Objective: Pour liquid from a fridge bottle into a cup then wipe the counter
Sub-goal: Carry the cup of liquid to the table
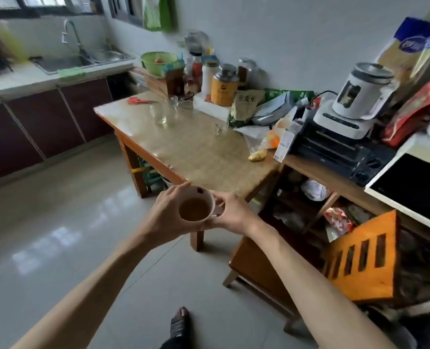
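Cup [196,207] of brown liquid sits grasped between left hand [164,214] and right hand [235,213], before the surface [201,152].

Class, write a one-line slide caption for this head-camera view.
Both hands, left and right, carry a white cup of brown liquid toward a cluttered kitchen table.

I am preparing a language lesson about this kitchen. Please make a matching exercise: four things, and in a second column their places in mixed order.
Things:
1. cup
2. scissors
3. green bowl
4. yellow tin

Places:
A. on a wooden box
B. held in both hands
C. on a white box by the wall
D. flat on the table's far corner

Pairs: 1-B, 2-D, 3-A, 4-C
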### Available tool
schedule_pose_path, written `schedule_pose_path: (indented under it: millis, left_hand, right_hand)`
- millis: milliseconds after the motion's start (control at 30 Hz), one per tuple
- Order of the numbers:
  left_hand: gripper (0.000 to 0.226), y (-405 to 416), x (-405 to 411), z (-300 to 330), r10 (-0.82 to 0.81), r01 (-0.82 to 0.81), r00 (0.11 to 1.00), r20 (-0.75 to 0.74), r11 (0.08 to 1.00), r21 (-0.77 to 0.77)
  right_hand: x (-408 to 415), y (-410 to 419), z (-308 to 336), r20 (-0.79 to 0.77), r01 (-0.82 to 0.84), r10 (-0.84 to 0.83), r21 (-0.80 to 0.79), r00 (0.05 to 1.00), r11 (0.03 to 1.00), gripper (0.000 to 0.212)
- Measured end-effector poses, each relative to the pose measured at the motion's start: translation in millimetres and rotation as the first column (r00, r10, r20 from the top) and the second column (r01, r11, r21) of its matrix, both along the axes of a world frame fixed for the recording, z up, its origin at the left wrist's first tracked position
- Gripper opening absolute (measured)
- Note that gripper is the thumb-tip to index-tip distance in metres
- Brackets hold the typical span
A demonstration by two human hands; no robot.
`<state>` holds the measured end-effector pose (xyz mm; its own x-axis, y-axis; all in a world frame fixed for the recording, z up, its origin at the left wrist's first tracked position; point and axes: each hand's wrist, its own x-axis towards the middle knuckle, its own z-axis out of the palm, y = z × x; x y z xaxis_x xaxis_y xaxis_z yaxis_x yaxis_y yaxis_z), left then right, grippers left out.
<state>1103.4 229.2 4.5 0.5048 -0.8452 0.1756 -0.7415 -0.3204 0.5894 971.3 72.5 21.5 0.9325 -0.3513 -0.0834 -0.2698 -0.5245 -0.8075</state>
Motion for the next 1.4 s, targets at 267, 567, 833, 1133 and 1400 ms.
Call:
schedule_pose_path:
  millis: [267, 567, 833, 1133, 1400]
  left_hand:
    - [0.112, -114, 107, -12, -0.138, 0.139, 0.99, -0.015, 0.99, 0.037]
    - [0.11, -215, 173, -56, -0.241, 0.247, 0.968, -0.067, 0.965, 0.091]
    - [0.107, -283, 207, -120, -0.214, 0.242, 0.963, -0.165, 0.954, 0.176]
    - [0.101, -340, 233, -158, -0.234, 0.283, 0.949, -0.211, 0.927, 0.247]
    - [0.105, -349, 236, -186, -0.185, 0.262, 0.948, -0.259, 0.916, 0.303]
  right_hand:
    - [79, -87, -2, -0.058, 0.188, -0.189, -0.024, 0.98, 0.982, 0.07]
    - [141, -169, -42, -0.179, 0.286, -0.3, -0.097, 0.937, 0.953, 0.075]
    - [183, -230, -97, -0.274, 0.291, -0.314, -0.121, 0.909, 0.949, 0.073]
    - [209, -283, -151, -0.355, 0.311, -0.325, -0.097, 0.877, 0.945, 0.072]
    - [216, -286, -174, -0.374, 0.325, -0.33, -0.081, 0.866, 0.942, 0.076]
